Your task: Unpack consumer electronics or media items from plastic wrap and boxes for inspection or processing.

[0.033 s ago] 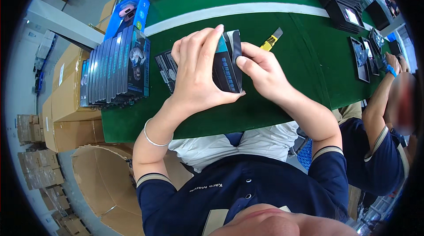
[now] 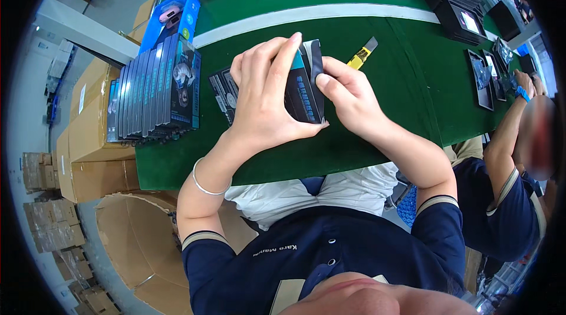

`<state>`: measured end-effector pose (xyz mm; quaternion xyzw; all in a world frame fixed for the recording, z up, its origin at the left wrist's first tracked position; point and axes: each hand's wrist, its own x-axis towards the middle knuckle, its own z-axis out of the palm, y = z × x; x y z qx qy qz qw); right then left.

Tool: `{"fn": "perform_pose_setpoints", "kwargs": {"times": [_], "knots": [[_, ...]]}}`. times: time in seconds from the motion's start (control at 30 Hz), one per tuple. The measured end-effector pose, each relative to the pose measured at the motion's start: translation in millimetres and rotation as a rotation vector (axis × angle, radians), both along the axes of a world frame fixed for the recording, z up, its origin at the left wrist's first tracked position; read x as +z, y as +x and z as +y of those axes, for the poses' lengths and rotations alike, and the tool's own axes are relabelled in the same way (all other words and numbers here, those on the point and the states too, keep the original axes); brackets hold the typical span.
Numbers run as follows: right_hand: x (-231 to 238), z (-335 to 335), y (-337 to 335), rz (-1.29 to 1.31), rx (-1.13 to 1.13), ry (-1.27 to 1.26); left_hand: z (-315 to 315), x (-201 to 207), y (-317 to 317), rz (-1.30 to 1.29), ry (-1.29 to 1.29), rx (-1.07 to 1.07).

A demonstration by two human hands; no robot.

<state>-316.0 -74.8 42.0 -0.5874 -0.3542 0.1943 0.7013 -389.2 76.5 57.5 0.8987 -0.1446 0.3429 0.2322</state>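
Note:
A dark flat carton (image 2: 302,94) with blue lettering stands on edge above the green table. My left hand (image 2: 259,88) spans it, fingers over its far edge and thumb at its near corner. At the carton's right end, my right hand (image 2: 354,94) pinches a dark end flap (image 2: 316,64) between thumb and fingers. The broad printed face (image 2: 223,92) shows left of my left hand, partly covered by it. Just beyond my right hand lies a yellow utility knife (image 2: 362,54) with its blade out.
Several dark printed boxes (image 2: 147,94) stand in a row at the left, before a blue bin (image 2: 190,14) holding pink devices. Cardboard cartons (image 2: 94,120) flank the table. At the right, a co-worker's hands (image 2: 526,83) are near black trays (image 2: 480,79); black boxes (image 2: 457,11) are stacked beyond.
The carton and my left hand have shifted very slightly to the right. My grip looks the same.

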Motion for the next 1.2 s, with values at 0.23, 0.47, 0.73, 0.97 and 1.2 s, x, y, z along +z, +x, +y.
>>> {"fn": "perform_pose_setpoints", "kwargs": {"times": [0.23, 0.47, 0.73, 0.97, 1.2], "knots": [[-5, 3, 0, -0.215, -0.137, -0.061, -7, -7, 1, -0.081, -0.029, 0.058], [-7, 3, 9, -0.264, -0.074, 0.029, 1, -8, -2, -0.053, 0.021, 0.075], [17, -13, 32, -1.003, -0.101, -0.085, 3, -2, -5, 0.109, -0.018, -0.015], [24, -13, 26, -1.39, -0.218, -0.214, 6, -3, -6, 0.225, 0.016, 0.012], [36, -25, 30, -1.359, 0.034, -0.309, 6, -5, -7, 0.358, 0.078, -0.128]]}}
